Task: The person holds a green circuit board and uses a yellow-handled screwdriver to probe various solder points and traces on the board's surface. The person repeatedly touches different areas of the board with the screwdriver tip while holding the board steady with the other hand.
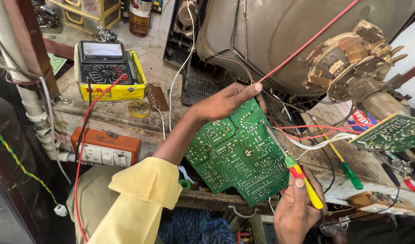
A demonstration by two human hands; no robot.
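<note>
My left hand (225, 101) grips the top edge of a large green circuit board (237, 156), tilting its solder side up toward me. My right hand (295, 210) holds a screwdriver with a yellow, red and green handle (302, 178); its metal shaft reaches up over the board's right side. Just behind the board sits the grey back of a picture tube (280, 31) with its copper-wound neck (352, 58). Red and white wires (316, 131) run from the tube area toward the board.
A yellow-cased analogue multimeter (106, 68) sits at the back left, its red lead hanging down. An orange switch-and-socket box (106, 147) is at the bench's front left. A smaller green board (390, 133) and a green-handled screwdriver (350, 171) lie on the right.
</note>
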